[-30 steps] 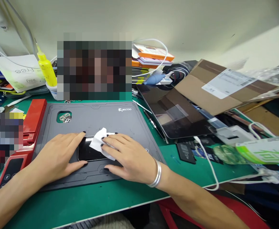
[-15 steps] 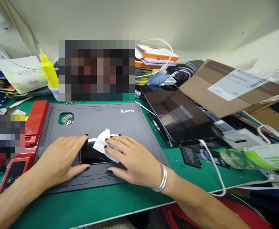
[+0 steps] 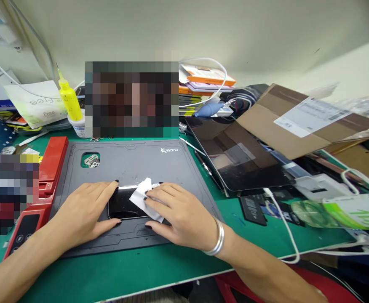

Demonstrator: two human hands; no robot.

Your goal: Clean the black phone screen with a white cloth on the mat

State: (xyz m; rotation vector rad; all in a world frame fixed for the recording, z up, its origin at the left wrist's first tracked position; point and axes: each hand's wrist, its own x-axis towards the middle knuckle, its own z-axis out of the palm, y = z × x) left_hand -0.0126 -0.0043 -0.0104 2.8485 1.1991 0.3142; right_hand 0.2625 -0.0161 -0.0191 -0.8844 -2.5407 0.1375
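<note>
A dark-screened smartphone (image 3: 123,204) lies flat on a grey work mat (image 3: 130,162). My left hand (image 3: 80,210) steadies its left end, with fingertips along the far edge and the thumb by the near edge. Over the phone's right part, my right hand (image 3: 180,214) presses a white wipe (image 3: 142,198) onto the glass under its fingers. My right thumb rests near the phone's lower edge, and that hand covers the phone's right end. A silver bracelet (image 3: 217,240) sits on my right wrist.
A red device (image 3: 50,168) borders the mat's left side. A yellow needle bottle (image 3: 70,99) stands behind it. On the right are a large dark panel (image 3: 235,155), a cardboard box (image 3: 285,113), a black battery (image 3: 253,209) and a white cable (image 3: 285,227). Two areas are pixelated.
The wipe and my right fingers have slid slightly to the right over the phone. My left hand keeps its place on the phone. The whole view has shifted a little.
</note>
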